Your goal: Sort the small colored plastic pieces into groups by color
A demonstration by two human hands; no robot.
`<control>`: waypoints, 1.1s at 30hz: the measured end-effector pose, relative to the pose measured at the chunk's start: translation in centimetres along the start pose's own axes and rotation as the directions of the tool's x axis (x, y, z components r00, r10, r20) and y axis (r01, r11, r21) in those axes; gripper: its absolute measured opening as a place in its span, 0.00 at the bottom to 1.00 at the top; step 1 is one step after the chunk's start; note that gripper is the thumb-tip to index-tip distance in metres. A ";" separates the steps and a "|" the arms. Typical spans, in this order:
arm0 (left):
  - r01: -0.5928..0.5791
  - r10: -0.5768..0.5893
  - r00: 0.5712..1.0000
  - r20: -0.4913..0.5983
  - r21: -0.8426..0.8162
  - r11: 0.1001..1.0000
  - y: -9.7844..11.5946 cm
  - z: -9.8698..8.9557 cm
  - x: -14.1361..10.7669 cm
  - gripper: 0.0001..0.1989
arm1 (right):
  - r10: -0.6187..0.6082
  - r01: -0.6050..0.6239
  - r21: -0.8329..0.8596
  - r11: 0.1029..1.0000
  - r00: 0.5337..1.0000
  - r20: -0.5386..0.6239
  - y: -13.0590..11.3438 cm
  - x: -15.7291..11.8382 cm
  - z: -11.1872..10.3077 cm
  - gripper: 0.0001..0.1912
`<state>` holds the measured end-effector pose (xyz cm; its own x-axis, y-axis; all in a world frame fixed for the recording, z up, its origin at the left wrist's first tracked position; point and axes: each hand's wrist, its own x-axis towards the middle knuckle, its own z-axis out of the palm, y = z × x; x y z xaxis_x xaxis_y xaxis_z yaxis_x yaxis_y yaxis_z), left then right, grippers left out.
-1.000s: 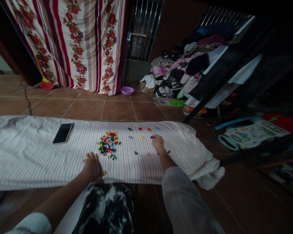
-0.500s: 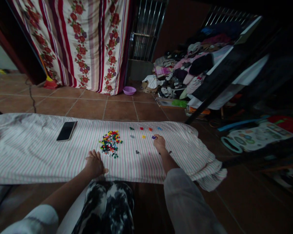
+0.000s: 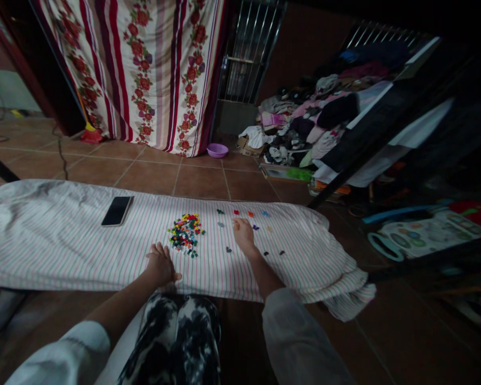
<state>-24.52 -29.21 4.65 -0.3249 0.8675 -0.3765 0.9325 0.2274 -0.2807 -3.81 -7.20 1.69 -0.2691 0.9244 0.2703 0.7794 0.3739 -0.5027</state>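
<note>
My left hand (image 3: 160, 263) rests on the striped cloth with its fingers stretched out, near the front edge of a mixed pile of small coloured plastic pieces (image 3: 185, 234). My right hand (image 3: 244, 235) is over the small sorted groups, fingers pinched together; whatever is in them is too small to make out. Close to it lie grey pieces (image 3: 220, 224), red pieces (image 3: 236, 212), orange pieces (image 3: 250, 214) and purple pieces (image 3: 255, 228). Farther out are dark green pieces (image 3: 220, 212), blue pieces (image 3: 265, 213) and beige pieces (image 3: 269, 229). My right hand hides the spot of the yellow pieces.
The striped cloth (image 3: 64, 240) covers a long low surface. A phone (image 3: 117, 211) lies on its left part. Dark grey pieces (image 3: 229, 249) and brown pieces (image 3: 281, 253) sit nearer me. Beyond are a purple basin (image 3: 217, 151) and heaped clothes (image 3: 304, 117).
My right hand has moved left from the purple pieces to where the yellow ones lay, uncovering the purple and beige pieces. My left hand stays resting on the cloth. The view has shifted slightly.
</note>
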 end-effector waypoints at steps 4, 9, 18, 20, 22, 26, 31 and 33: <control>0.002 -0.001 1.000 0.021 -0.034 0.999 0.0 -0.3 -0.1 0.49 | -0.167 0.153 0.110 0.982 0.977 0.131 -4.4 -0.6 2.5 0.16; 0.008 -0.009 1.000 -0.014 -0.071 0.997 0.0 0.4 0.3 0.49 | -0.288 0.257 0.146 0.955 0.919 0.269 -9.7 -0.8 5.5 0.15; 0.001 -0.001 0.999 -0.045 -0.011 1.000 0.0 0.8 0.4 0.50 | -0.385 0.398 0.057 0.915 0.827 0.411 -15.4 0.4 9.1 0.19; -0.003 0.002 0.998 -0.055 -0.020 1.000 0.0 1.0 0.5 0.51 | -0.367 0.409 -0.002 0.912 0.820 0.438 -15.8 0.4 9.6 0.19; -0.008 0.005 0.998 -0.069 -0.039 0.999 0.0 1.3 0.7 0.52 | -0.376 0.436 -0.032 0.899 0.807 0.455 -15.9 0.3 9.9 0.18; -0.018 0.010 0.995 -0.097 -0.079 0.997 0.0 1.6 0.8 0.53 | -0.358 0.426 -0.052 0.903 0.814 0.457 -15.7 -0.3 9.7 0.18; -0.018 0.016 0.997 -0.080 -0.032 0.999 -0.2 1.2 0.4 0.51 | -0.304 0.370 -0.051 0.928 0.827 0.473 -15.2 -1.2 8.0 0.13; -0.014 0.011 0.997 -0.071 -0.036 0.999 -0.2 1.1 0.3 0.50 | -0.301 0.353 -0.029 0.935 0.836 0.459 -14.9 -1.7 7.5 0.10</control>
<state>-24.97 -29.49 3.62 -0.3026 0.8993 -0.3157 0.9419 0.2314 -0.2435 -19.18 -13.73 2.59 -0.7193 0.6947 0.0000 0.6507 0.6736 -0.3505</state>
